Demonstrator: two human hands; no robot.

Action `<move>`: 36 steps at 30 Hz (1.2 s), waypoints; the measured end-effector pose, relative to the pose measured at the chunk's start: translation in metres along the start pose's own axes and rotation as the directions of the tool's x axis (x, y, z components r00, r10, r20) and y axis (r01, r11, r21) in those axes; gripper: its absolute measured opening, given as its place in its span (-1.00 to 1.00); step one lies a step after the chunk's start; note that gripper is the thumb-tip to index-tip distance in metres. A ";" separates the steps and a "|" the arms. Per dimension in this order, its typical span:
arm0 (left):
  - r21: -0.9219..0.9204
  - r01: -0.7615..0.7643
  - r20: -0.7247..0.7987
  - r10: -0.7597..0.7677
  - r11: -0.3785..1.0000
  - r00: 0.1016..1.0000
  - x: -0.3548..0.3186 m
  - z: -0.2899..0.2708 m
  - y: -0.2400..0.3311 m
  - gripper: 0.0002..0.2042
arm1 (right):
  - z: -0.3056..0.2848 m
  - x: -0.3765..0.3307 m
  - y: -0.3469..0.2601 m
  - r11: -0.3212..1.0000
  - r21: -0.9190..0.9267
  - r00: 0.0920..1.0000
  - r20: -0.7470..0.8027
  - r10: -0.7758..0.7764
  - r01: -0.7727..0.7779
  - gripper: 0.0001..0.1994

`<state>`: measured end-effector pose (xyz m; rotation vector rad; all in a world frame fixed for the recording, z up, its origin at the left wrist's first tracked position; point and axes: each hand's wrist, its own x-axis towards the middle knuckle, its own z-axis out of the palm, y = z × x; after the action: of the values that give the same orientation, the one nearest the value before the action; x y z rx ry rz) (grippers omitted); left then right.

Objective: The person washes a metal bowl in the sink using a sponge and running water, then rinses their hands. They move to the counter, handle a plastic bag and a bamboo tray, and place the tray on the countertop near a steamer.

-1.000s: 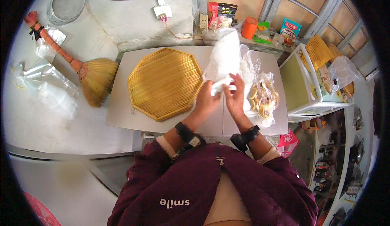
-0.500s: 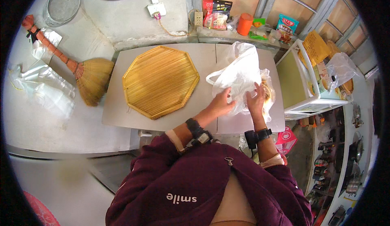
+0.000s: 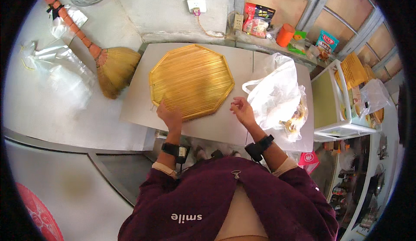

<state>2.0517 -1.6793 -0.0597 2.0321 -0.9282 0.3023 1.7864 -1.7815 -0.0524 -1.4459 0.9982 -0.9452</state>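
Observation:
An eight-sided tray of yellow slats (image 3: 193,80), apparently bamboo or reed, lies flat on the pale table (image 3: 138,111). My left hand (image 3: 170,117) is at its near left edge, fingers apart, overlapping the rim; whether it touches the tray I cannot tell. Between the tray and a white plastic bag (image 3: 275,96), my right hand (image 3: 243,111) hovers with loosely bent fingers and nothing in them. The bag slumps at the table's right side. Beside it, a clear bag (image 3: 297,119) holds something yellowish-brown that I cannot make out.
A straw hand broom (image 3: 115,70) and clear plastic bags (image 3: 65,74) hang on the left wall. Snack packets (image 3: 258,21) and an orange canister (image 3: 285,35) line the windowsill. To the right of the table stands a white-framed rack (image 3: 331,98) with packages on top.
Both hands have left the white bag and moved left, the left one reaching the tray's near edge. The view has shifted, so the table scene sits farther right.

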 end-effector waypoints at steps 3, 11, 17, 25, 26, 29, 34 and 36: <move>-0.048 0.317 0.113 -0.310 0.947 0.944 -0.010 -0.006 -0.025 -0.45 | 0.024 0.009 0.026 0.976 -0.128 0.984 0.013 0.177 -0.174 -0.57; -0.190 0.593 0.444 -0.471 0.782 0.762 -0.003 0.001 -0.053 -0.58 | 0.051 0.028 0.034 0.951 0.028 0.946 0.117 0.304 -0.309 -0.63; -0.594 0.596 0.678 -0.062 0.540 0.732 0.002 -0.008 -0.048 -0.85 | 0.041 0.021 -0.011 0.888 0.308 0.940 0.119 0.320 -0.341 -0.74; -0.617 0.781 0.786 -0.021 -0.091 0.618 0.003 -0.032 0.060 -0.51 | -0.006 0.007 -0.064 0.869 0.453 0.967 -0.051 0.249 -0.200 -0.64; -0.627 0.771 0.774 0.026 -0.114 0.633 0.001 -0.034 0.077 -0.53 | -0.018 0.002 -0.068 0.846 0.509 0.979 -0.034 0.202 -0.157 -0.61; -0.642 0.756 0.750 0.106 -0.127 0.653 -0.009 -0.033 0.121 -0.49 | -0.055 -0.014 -0.078 0.703 0.708 0.984 -0.067 0.163 -0.068 -0.60; -0.624 0.776 0.740 0.248 -0.092 0.625 -0.031 -0.012 0.177 -0.43 | -0.122 -0.041 -0.080 0.609 0.789 0.979 -0.176 0.100 0.080 -0.52; -0.618 0.782 0.743 0.269 -0.076 0.613 -0.046 -0.005 0.196 -0.42 | -0.148 -0.057 -0.079 0.609 0.789 0.971 -0.199 0.135 0.078 -0.50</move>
<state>1.8814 -1.7215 0.0385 0.6492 -0.6057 -1.3261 1.6346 -1.7715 0.0385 -0.5487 0.6056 -1.3418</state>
